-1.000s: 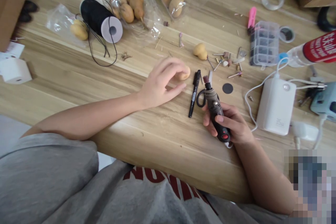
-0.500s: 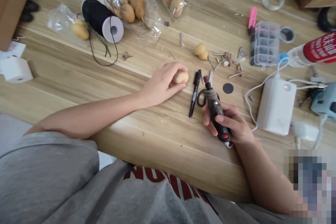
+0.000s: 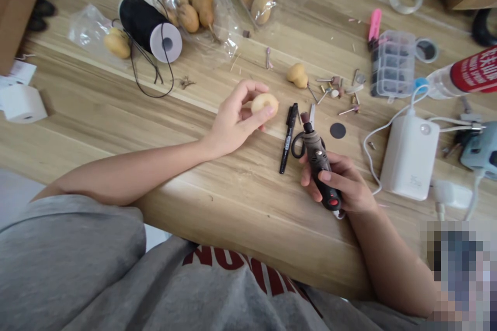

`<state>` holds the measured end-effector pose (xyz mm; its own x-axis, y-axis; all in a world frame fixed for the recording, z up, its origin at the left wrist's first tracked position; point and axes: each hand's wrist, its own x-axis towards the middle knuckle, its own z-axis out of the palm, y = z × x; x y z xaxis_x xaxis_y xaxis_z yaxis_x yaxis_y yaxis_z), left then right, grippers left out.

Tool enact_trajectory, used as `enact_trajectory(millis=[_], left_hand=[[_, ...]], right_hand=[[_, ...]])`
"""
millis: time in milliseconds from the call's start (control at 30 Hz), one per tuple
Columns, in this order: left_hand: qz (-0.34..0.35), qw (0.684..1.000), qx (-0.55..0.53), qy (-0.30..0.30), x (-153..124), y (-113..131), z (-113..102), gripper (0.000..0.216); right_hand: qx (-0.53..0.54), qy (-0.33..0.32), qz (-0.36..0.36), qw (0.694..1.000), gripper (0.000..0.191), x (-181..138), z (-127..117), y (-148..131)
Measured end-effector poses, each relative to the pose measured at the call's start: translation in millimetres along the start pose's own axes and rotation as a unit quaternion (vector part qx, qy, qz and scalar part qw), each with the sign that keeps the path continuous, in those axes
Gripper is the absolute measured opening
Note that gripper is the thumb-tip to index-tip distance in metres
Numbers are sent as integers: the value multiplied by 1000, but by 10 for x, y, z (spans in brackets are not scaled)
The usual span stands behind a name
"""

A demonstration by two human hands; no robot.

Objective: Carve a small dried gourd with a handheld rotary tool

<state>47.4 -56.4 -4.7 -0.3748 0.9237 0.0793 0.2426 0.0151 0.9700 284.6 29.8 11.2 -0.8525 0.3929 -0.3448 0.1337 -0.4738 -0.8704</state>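
Observation:
My left hand [image 3: 238, 116] grips a small pale gourd [image 3: 262, 102] between thumb and fingers, its light round face turned up toward me. My right hand [image 3: 344, 183] is wrapped round a dark rotary tool [image 3: 319, 158], whose brownish bit points up and away from me. Between the two hands lie a black marker pen [image 3: 288, 137] and a pair of scissors [image 3: 298, 146], partly hidden by the tool. Just beyond sits another small gourd [image 3: 297, 75], beside scattered rotary bits [image 3: 334, 85]. A dark round disc [image 3: 337, 131] lies right of the tool's tip.
A black cord spool [image 3: 145, 26] and plastic bags of gourds [image 3: 200, 8] lie at the back left. On the right are a clear compartment box [image 3: 394, 64], a white power bank [image 3: 409, 158] with cables, and a red-labelled bottle [image 3: 471, 70]. Cardboard boxes [image 3: 15, 15] stand at the edges.
My left hand has lifted and turned the small gourd, so its pale face now shows with the thumb across it. My right hand and the rotary tool have stayed in place.

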Motion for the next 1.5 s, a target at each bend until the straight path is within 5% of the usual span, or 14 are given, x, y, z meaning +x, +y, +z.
enact_trajectory(millis=[433,933,1500], left_hand=[[132,973,186,-49,-38,-1,-61,31],[155,977,136,-59,-38,-64,-32,53],[141,973,179,-48,-42,-2,-36,33]], right_hand=[[8,-13,-1,1000,26,4,-3,3],[4,-22,18,1000,30,9,-5,-11],[3,-36,17,999,29,2,-16,-18]])
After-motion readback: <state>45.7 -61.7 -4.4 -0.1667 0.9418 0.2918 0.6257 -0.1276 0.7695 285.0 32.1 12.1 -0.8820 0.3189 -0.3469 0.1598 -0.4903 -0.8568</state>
